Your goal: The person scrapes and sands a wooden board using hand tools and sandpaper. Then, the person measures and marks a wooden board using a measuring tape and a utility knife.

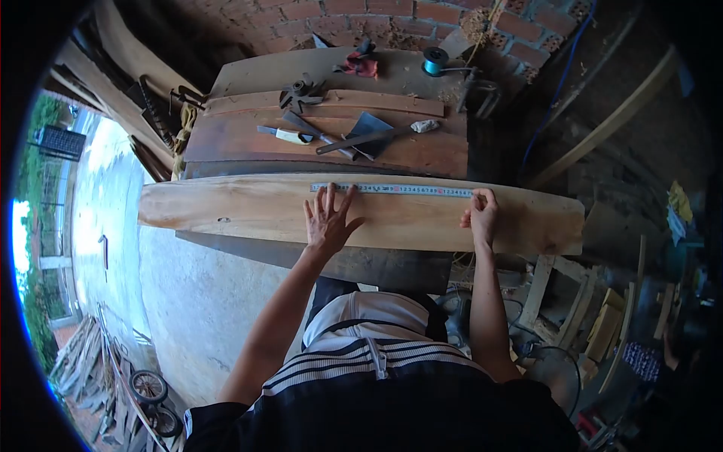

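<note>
A long wooden plank [263,207] lies crosswise in front of me. Along its upper part runs a light steel ruler strip [418,190] with printed numbers. My left hand [329,218] rests spread on the plank, its fingertips over the strip's left portion. At the strip's right end, my right hand [482,213] has its thumb and index finger pinched together on the strip, the other fingers curled.
Beyond the plank, a workbench [248,75] bears hand tools [354,143], a red-and-black glove [361,64], a teal spool [434,62] and a clamp [482,94]. Wood scraps [595,324] lie at lower right. Bicycle wheels [148,386] stand at lower left.
</note>
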Demonstrator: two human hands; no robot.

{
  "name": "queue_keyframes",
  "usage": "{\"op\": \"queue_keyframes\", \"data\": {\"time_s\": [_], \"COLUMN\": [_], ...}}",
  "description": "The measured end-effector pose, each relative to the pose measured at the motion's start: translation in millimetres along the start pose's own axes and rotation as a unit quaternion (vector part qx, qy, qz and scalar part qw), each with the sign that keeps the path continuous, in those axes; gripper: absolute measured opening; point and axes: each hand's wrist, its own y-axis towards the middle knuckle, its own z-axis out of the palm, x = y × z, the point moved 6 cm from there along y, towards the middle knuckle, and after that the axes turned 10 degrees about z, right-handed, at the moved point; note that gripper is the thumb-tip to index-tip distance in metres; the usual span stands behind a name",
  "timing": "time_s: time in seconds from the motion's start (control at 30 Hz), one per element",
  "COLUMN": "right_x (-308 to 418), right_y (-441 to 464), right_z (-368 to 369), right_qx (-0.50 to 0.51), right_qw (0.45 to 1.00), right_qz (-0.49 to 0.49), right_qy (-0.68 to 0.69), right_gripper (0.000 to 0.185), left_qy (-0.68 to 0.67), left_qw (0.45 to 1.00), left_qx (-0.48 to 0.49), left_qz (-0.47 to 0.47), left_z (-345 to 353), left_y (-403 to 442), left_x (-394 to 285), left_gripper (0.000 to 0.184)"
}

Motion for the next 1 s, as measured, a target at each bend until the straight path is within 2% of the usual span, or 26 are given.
{"op": "queue_keyframes", "data": {"time_s": [0.17, 0.23, 0.4, 0.63, 0.7, 0.73, 0.87, 1.0], "right_x": [4, 18, 0, 4, -2, -2, 8, 9], "right_y": [-3, -12, 7, 2, 8, 7, 2, 5], "right_z": [0, 2, -1, 1, -3, -3, -3, -12], "right_qx": [-0.008, 0.008, 0.058, 0.073, 0.079, 0.096, 0.149, 0.141], "right_qw": [1.0, 1.0, 0.998, 0.996, 0.996, 0.995, 0.987, 0.981], "right_qz": [0.006, -0.006, 0.024, 0.028, 0.025, 0.023, 0.023, 0.07], "right_qy": [-0.009, 0.002, -0.03, -0.032, -0.009, 0.005, 0.049, 0.112], "right_gripper": [0.021, 0.026, 0.013, 0.012, 0.013, 0.013, 0.012, 0.013], "left_qy": [-0.016, -0.022, -0.047, -0.049, -0.052, -0.05, -0.058, -0.056], "left_qw": [1.0, 0.998, 0.995, 0.992, 0.99, 0.986, 0.979, 0.983], "left_qx": [-0.003, -0.055, -0.09, -0.113, -0.128, -0.161, -0.194, -0.169], "left_qz": [-0.026, -0.01, -0.009, -0.026, -0.009, -0.004, 0.01, 0.035], "left_z": [10, 10, 10, 10, 13, 7, 6, 8], "left_y": [-3, -5, -11, -15, -16, -21, -35, -39], "left_x": [-1, -1, 0, 2, 2, 1, 3, 2], "left_gripper": [0.082, 0.082, 0.079, 0.076, 0.075, 0.067, 0.06, 0.06]}}
